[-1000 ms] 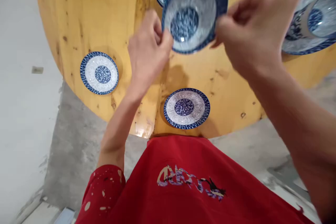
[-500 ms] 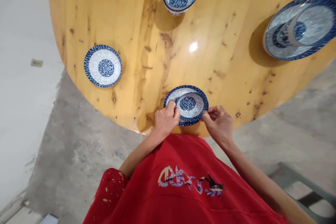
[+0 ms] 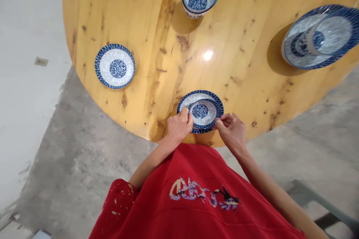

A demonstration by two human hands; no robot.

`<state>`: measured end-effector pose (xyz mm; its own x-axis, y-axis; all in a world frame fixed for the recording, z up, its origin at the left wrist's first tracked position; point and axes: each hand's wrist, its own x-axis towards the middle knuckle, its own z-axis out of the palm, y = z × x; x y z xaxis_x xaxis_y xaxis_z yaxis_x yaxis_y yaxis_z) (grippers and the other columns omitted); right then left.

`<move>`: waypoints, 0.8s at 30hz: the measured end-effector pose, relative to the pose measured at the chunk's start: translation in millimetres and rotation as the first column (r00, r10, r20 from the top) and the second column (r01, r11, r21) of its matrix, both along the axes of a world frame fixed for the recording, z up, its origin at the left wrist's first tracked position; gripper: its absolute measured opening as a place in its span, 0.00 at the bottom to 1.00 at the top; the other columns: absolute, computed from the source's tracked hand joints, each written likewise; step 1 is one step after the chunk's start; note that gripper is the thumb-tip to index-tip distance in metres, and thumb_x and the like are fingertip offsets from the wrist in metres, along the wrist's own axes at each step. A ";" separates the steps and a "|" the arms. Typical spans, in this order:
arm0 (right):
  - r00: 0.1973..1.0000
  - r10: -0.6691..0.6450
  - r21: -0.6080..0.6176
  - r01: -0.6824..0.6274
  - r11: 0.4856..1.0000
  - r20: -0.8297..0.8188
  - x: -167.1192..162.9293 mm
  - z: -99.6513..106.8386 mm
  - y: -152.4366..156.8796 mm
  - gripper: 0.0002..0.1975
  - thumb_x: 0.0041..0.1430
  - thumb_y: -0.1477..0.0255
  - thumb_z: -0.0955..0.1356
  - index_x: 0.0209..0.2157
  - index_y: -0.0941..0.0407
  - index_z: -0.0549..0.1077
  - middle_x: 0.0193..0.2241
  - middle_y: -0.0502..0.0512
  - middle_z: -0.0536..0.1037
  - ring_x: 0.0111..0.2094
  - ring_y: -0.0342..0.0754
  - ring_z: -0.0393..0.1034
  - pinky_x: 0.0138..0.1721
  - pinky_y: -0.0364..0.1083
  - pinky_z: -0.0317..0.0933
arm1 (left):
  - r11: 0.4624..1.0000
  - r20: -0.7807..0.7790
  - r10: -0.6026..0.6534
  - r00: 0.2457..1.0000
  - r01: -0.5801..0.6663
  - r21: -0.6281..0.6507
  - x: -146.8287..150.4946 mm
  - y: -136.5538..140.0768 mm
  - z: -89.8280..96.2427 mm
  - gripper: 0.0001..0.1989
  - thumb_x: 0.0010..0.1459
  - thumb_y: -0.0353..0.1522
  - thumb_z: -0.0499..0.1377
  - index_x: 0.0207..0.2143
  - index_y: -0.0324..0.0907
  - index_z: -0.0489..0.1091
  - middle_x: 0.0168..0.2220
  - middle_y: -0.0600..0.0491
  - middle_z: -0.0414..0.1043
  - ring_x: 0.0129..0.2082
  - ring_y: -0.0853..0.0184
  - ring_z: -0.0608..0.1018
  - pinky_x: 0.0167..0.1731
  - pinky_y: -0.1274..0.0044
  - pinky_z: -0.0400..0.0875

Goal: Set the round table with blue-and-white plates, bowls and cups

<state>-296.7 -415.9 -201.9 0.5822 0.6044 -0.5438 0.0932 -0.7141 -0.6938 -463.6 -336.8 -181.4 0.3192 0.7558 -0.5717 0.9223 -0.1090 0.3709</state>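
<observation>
bowl (image 3: 200, 111) between left hand (image 3: 180, 123) and right hand (image 3: 231, 130), over plate (image 3: 185, 101)

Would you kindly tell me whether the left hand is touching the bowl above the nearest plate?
Touching: the head view shows the left hand pinching the left rim of the bowl.

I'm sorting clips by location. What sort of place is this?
Probably a dining area, though home or eatery I can't tell: a curved-edge wooden table is laid with blue-and-white bowls and plates, above a bare grey floor.
</observation>
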 end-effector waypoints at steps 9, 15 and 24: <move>0.954 0.202 -0.013 -0.204 0.979 0.223 37.1 23.1 18.5 0.28 0.55 0.41 0.66 0.29 0.55 0.72 0.24 0.58 0.78 0.25 0.56 0.77 0.27 0.48 0.69 | 0.971 0.158 0.196 0.968 -0.214 0.109 -18.0 35.9 0.6 0.09 0.70 0.38 0.55 0.40 0.46 0.72 0.35 0.52 0.83 0.37 0.63 0.84 0.36 0.76 0.71; 0.932 0.163 0.220 -0.241 0.945 0.323 81.9 34.8 118.6 0.21 0.55 0.51 0.68 0.31 0.56 0.76 0.25 0.57 0.79 0.25 0.54 0.77 0.24 0.46 0.68 | 0.886 0.330 0.275 0.903 -0.371 0.279 -11.0 160.9 19.6 0.09 0.70 0.36 0.53 0.42 0.45 0.72 0.39 0.52 0.82 0.40 0.63 0.83 0.41 0.74 0.70; 0.893 0.260 0.283 -0.374 0.883 0.366 85.4 15.1 302.1 0.15 0.56 0.63 0.67 0.34 0.62 0.77 0.30 0.60 0.80 0.25 0.50 0.76 0.27 0.44 0.67 | 0.876 0.227 0.246 0.942 -0.316 0.365 50.2 302.5 21.2 0.13 0.70 0.40 0.53 0.44 0.44 0.74 0.42 0.46 0.82 0.45 0.57 0.81 0.43 0.71 0.71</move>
